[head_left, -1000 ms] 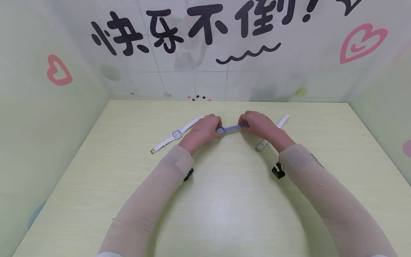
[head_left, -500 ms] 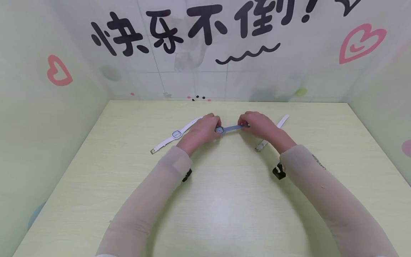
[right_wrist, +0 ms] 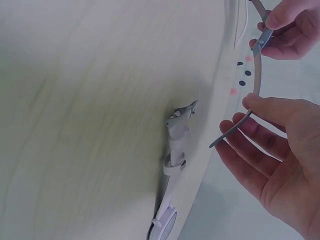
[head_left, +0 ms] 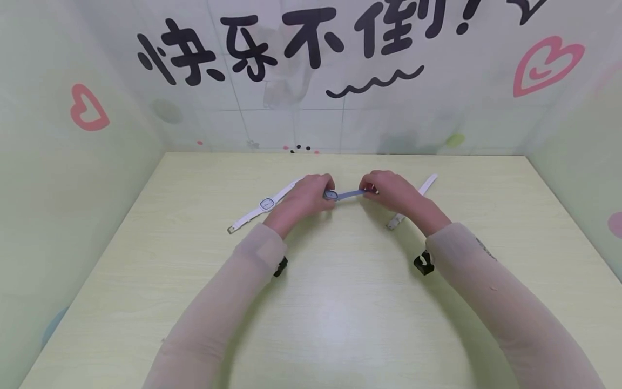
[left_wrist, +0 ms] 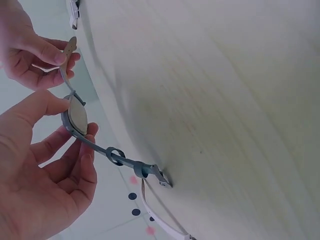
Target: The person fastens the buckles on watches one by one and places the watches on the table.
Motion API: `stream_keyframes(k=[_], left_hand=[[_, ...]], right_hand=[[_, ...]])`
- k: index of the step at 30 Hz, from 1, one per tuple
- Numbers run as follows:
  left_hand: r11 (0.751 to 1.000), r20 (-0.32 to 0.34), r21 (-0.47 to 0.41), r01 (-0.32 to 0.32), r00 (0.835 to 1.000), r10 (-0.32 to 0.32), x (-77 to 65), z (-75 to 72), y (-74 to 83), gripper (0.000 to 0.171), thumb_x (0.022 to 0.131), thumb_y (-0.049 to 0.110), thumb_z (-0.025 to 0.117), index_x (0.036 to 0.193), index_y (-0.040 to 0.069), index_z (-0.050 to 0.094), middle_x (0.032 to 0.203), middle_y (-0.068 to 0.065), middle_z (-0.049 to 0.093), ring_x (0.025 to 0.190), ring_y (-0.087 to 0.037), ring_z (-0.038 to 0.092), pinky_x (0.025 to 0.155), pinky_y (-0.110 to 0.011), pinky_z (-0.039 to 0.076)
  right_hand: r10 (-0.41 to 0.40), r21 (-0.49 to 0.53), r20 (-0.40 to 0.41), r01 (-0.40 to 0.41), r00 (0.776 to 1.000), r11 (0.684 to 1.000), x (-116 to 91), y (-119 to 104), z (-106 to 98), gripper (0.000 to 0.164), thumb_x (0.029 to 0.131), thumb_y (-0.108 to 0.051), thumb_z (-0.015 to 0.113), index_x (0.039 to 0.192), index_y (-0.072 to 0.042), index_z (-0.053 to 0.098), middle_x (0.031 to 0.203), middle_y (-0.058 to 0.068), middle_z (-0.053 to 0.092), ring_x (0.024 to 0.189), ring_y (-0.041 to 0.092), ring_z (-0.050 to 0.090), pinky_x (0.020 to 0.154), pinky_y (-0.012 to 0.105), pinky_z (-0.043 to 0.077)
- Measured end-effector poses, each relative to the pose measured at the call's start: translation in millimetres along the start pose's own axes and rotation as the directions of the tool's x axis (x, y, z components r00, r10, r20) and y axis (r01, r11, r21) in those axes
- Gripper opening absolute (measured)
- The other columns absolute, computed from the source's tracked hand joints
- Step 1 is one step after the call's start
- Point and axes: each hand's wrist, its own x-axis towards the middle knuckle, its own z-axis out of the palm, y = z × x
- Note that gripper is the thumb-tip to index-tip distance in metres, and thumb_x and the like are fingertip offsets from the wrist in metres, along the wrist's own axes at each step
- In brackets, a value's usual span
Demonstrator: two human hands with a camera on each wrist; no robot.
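Note:
A blue-grey wristwatch [head_left: 351,194] is stretched between my two hands above the far middle of the table. My left hand [head_left: 309,194] pinches its case [left_wrist: 77,116] between thumb and fingers, and the buckle end of the strap [left_wrist: 131,163] hangs past those fingers. The plain strap end [right_wrist: 231,134] is pinched by my right hand [head_left: 390,189]. Left of my left hand lies a white wristwatch [head_left: 267,204], its upper strap partly behind that hand. Another white wristwatch [right_wrist: 171,170] lies beneath my right wrist, which hides its middle in the head view.
The pale wooden table [head_left: 335,302] meets a printed back wall [head_left: 311,127] just beyond my hands. Side walls [head_left: 73,178] close it in at left and right. A black wrist mount [head_left: 424,263] shows below my right sleeve.
The blue-grey watch has shifted very slightly left with my left hand, and its face has tilted a little. Both hands keep their hold. The white watches stay where they were.

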Motion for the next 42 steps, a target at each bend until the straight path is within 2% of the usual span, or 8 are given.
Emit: stream_keyframes(k=[7,16,22,33,37,42], left_hand=[[0.997,0.006,-0.073,0.007,1.000,-0.007,-1.3,-1.1,-3.3,0.030,0.093,0.020,0.067,0.121,0.013,0.062,0.110,-0.002,0.065,0.091,-0.019,0.054,0.078,-0.029,0.047],[0.981,-0.043,-0.193,-0.018,0.999,0.010,-6.7,-3.6,-5.8,0.030,0.094,0.019,0.063,0.123,0.011,0.061,0.121,-0.007,0.065,0.106,-0.021,0.060,0.096,-0.035,0.051],[0.967,-0.052,-0.254,-0.028,0.999,0.015,-7.9,-2.8,-8.9,0.028,0.097,0.019,0.059,0.124,0.010,0.061,0.121,-0.008,0.065,0.112,-0.024,0.061,0.093,-0.035,0.053],[0.932,-0.060,-0.361,-0.009,0.998,-0.014,-12.0,-3.9,-11.1,0.031,0.104,0.029,0.053,0.127,0.010,0.061,0.123,-0.009,0.066,0.100,-0.023,0.069,0.090,-0.036,0.053],[0.929,-0.087,-0.371,-0.011,0.996,-0.022,-13.2,-4.3,-12.5,0.031,0.103,0.031,0.054,0.125,0.010,0.063,0.118,-0.011,0.069,0.098,-0.023,0.069,0.089,-0.036,0.052],[0.912,-0.107,-0.409,-0.003,0.993,-0.045,-14.3,-4.9,-14.9,0.029,0.102,0.029,0.058,0.122,0.009,0.066,0.115,-0.012,0.072,0.097,-0.022,0.071,0.090,-0.037,0.053]], right_hand=[[0.012,0.022,0.002,-0.012,1.000,1.000,-3.4,-1.6,0.0,0.017,0.095,-0.009,0.066,0.110,-0.003,0.070,0.101,0.013,0.071,0.094,0.026,0.066,0.086,0.042,0.056],[0.037,0.062,0.015,-0.038,0.999,0.997,-6.4,-4.3,0.3,0.019,0.097,-0.009,0.063,0.113,-0.003,0.069,0.103,0.013,0.072,0.094,0.026,0.066,0.087,0.043,0.056],[0.042,0.098,0.027,-0.045,0.999,0.994,-8.2,-5.7,3.2,0.019,0.098,-0.009,0.062,0.113,-0.002,0.069,0.104,0.013,0.072,0.093,0.025,0.066,0.085,0.041,0.056],[0.082,0.243,0.077,-0.098,0.994,0.965,-14.7,-15.0,5.4,0.015,0.098,-0.008,0.060,0.109,-0.003,0.069,0.091,0.010,0.070,0.073,0.018,0.060,0.062,0.028,0.050],[0.073,0.260,0.091,-0.095,0.993,0.961,-17.0,-20.9,5.7,0.015,0.098,-0.008,0.060,0.110,-0.003,0.070,0.090,0.009,0.071,0.074,0.017,0.061,0.062,0.026,0.050],[0.061,0.289,0.111,-0.091,0.992,0.953,-19.5,-27.7,5.0,0.017,0.098,-0.008,0.061,0.111,-0.001,0.070,0.091,0.011,0.072,0.075,0.018,0.064,0.063,0.026,0.052]])
